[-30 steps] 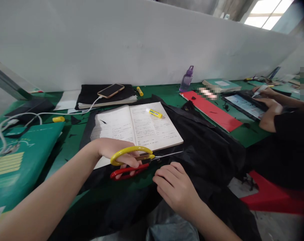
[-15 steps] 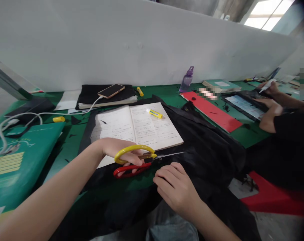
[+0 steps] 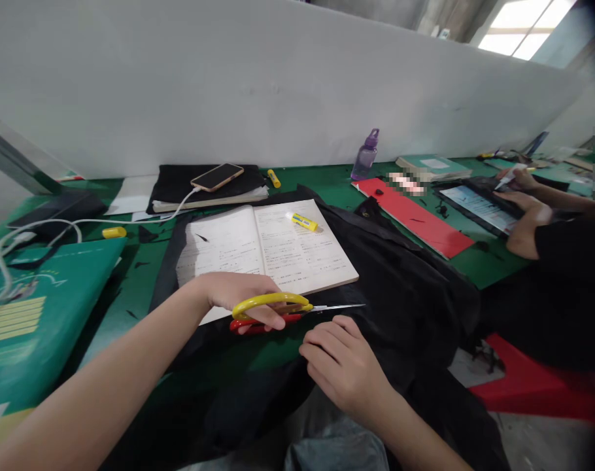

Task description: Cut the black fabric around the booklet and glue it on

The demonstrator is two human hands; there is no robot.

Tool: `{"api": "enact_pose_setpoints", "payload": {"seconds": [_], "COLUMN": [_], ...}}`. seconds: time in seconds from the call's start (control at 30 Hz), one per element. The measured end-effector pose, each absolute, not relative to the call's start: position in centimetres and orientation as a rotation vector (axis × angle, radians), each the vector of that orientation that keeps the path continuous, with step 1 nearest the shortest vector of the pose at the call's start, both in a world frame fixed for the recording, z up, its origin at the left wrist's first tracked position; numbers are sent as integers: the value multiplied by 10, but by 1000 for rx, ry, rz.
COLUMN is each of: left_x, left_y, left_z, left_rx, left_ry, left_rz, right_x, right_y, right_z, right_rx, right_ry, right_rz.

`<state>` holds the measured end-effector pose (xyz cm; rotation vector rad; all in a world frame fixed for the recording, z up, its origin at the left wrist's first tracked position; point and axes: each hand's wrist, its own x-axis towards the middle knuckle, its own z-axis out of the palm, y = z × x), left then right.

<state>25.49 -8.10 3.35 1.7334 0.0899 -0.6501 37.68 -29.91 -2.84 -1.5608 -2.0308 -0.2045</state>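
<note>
While the left hand (image 3: pixel 238 294) grips a pair of scissors (image 3: pixel 282 309) with its fingers through the yellow and red handle loops, the handles are squeezed nearly together and the blades lie closed, pointing right along the near edge of an open book (image 3: pixel 272 252). The scissors sit over black fabric (image 3: pixel 405 288), which is spread beneath the book and drapes off the near edge of the green counter (image 3: pixel 337 186). The right hand (image 3: pixel 344 366) rests palm down on this fabric just below the blades, fingers loosely curled and pressing on the cloth (whether it pinches a fold cannot be told).

A yellow glue stick (image 3: pixel 305 222) lies on the right-hand page of the book. Behind the book, a smartphone (image 3: pixel 217 176) with a white cable (image 3: pixel 82 226) attached rests on a dark folded stack. A purple bottle (image 3: pixel 365 156) stands near the white wall, and a red sheet (image 3: pixel 415 216) lies just beside it. At the far right, another person's hands (image 3: pixel 520 196) work over a separate sheet.
</note>
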Motion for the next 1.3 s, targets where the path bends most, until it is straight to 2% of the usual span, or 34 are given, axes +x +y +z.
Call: {"api": "enact_pose_setpoints", "payload": {"seconds": [0.2,0.3,0.4,0.6,0.83,1.3], "left_x": [255,254,253,251,251,221], "left_y": [-86,-87,-86,-84,-86,-75], "left_z": [32,31,30,26,27,49], "left_rx": [1826,1837,1807,1781,1769,1735], "left_ry": [234,245,220,126,82,218], "left_rz": [-616,-606,-588,-571,-580,-572], "right_x": [394,428,469,522,537,541], "right_y": [-303,-304,-300,-287,-285,-285], "right_z": [-7,-1,-10,-40,-60,-64], "right_rx": [-1440,-1536,-1744,-1895,-1937,-1912], "right_ry": [-1983,-1764,-1567,-1692,-1714,-1682], "right_rz": [-52,-117,-177,-89,-54,-8]}}
